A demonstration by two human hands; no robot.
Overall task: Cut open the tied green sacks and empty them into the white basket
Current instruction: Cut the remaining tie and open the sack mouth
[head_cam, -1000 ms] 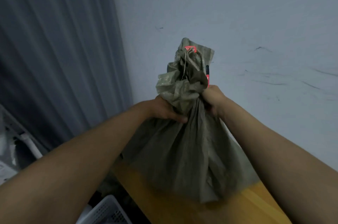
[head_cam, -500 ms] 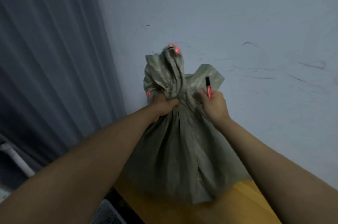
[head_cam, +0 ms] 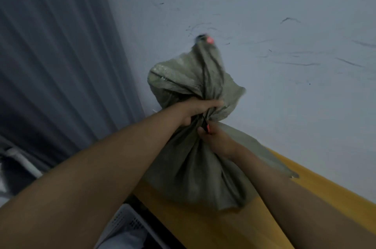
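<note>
Sack (head_cam: 195,167), green, sits on the yellow bench (head_cam: 213,228) against the pale wall (head_cam: 284,4). Left hand (head_cam: 195,109): grip clenched round the gathered neck, loose top bunched above the fist. Right hand (head_cam: 215,139): grip closed on a small black-and-red tool (head_cam: 206,126), its tip at the neck just below the left fist. Red spot at the sack's top, blurred. White basket (head_cam: 126,226) lies below the bench edge, lower left. Grey curtain (head_cam: 50,55) to the left.

Wall (head_cam: 284,14) close behind sack (head_cam: 193,167); curtain (head_cam: 50,55) seemingly left
</note>
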